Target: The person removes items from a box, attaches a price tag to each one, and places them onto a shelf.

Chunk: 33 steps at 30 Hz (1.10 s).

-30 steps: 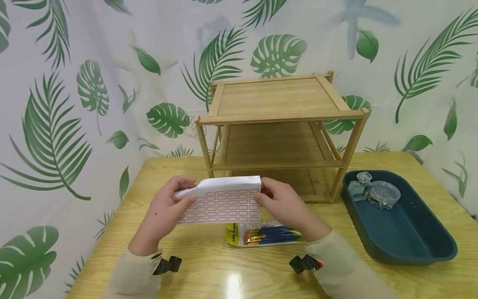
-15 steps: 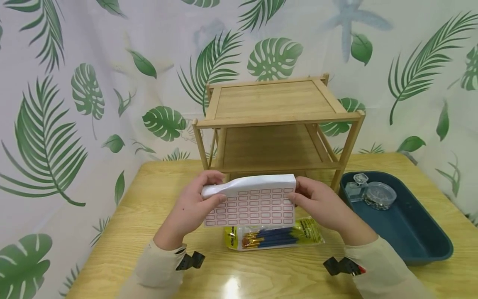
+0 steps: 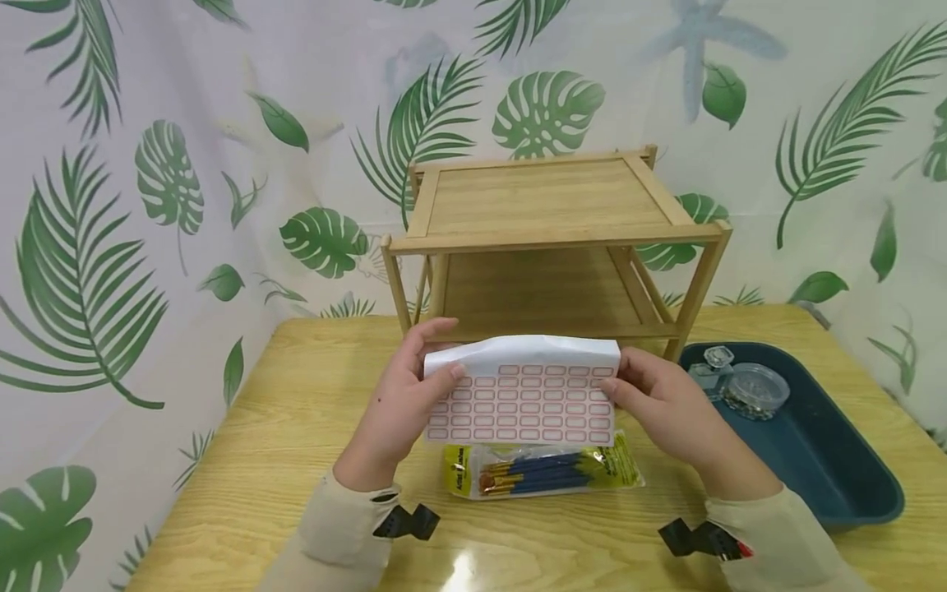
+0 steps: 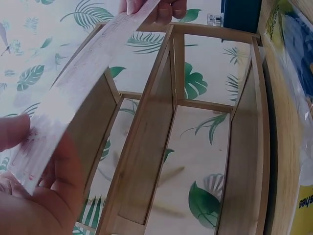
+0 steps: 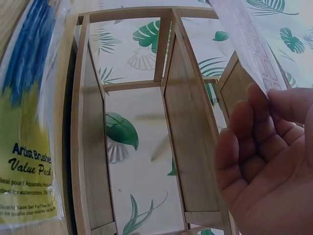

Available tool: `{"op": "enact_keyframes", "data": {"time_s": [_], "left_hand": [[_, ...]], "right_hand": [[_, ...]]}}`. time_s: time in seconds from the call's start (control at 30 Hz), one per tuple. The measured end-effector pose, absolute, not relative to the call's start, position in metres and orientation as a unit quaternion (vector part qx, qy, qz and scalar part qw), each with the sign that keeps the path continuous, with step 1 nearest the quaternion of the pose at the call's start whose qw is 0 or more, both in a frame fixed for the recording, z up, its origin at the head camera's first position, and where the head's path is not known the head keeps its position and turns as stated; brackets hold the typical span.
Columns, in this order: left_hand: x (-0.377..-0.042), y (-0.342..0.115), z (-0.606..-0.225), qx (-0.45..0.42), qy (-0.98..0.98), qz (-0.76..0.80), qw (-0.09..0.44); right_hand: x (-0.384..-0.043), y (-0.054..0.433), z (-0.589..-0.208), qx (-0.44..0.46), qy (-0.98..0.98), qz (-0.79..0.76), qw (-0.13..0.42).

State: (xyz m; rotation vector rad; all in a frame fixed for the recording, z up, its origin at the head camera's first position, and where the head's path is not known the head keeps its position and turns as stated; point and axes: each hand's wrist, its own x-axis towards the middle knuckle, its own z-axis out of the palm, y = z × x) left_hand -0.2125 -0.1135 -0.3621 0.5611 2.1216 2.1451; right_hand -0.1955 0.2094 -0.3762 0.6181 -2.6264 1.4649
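Note:
A folded sheet of red-bordered label stickers (image 3: pixel 528 403) is held upright over the table, its white top edge bent over. My left hand (image 3: pixel 399 395) grips its left end, thumb on the printed face and fingers behind. At the right end my right hand (image 3: pixel 666 407) pinches the sheet between thumb and curled fingers. In the left wrist view the label sheet (image 4: pixel 73 88) slants across, with the left thumb on its lower end. The right wrist view shows the right hand (image 5: pixel 269 147) pinching the sheet's corner. Below the sheet lies a clear pack of artist brushes (image 3: pixel 540 473).
A wooden tiered shelf (image 3: pixel 547 201) stands behind the hands. On the right, a dark teal tray (image 3: pixel 814 460) holds a glass bottle (image 3: pixel 716 366) and a round clear container (image 3: pixel 755 388) with small pieces inside. A leaf-patterned curtain (image 3: pixel 296 164) hangs behind the table (image 3: pixel 311 362).
Both hands and the label sheet have moved right in the head view. The sheet's rolled left end has flattened out, and more of the brush pack shows.

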Motion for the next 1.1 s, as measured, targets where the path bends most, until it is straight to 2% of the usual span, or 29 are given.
{"op": "enact_keyframes", "data": {"time_s": [0.2,0.43,0.63,0.9,1.0,1.1], "left_hand": [[-0.210,-0.114,-0.364,0.159,0.645,0.745,0.057],[-0.203,-0.115,-0.364,0.173,0.637,0.736,0.150],[-0.197,-0.109,-0.359,0.186,0.704,0.675,0.118],[-0.190,-0.100,-0.357,0.181,0.705,0.680,0.093],[-0.189,-0.099,-0.358,0.199,0.703,0.677,0.092],[-0.189,-0.099,-0.357,0.210,0.706,0.674,0.062]], "right_hand": [[-0.191,0.202,-0.377,0.192,-0.843,0.500,0.048],[-0.189,0.198,-0.379,0.195,-0.842,0.500,0.052],[-0.187,0.199,-0.370,0.186,-0.855,0.480,0.065],[-0.180,0.200,-0.359,0.181,-0.836,0.510,0.094],[-0.178,0.199,-0.357,0.177,-0.822,0.535,0.084],[-0.176,0.198,-0.357,0.182,-0.813,0.550,0.063]]}}
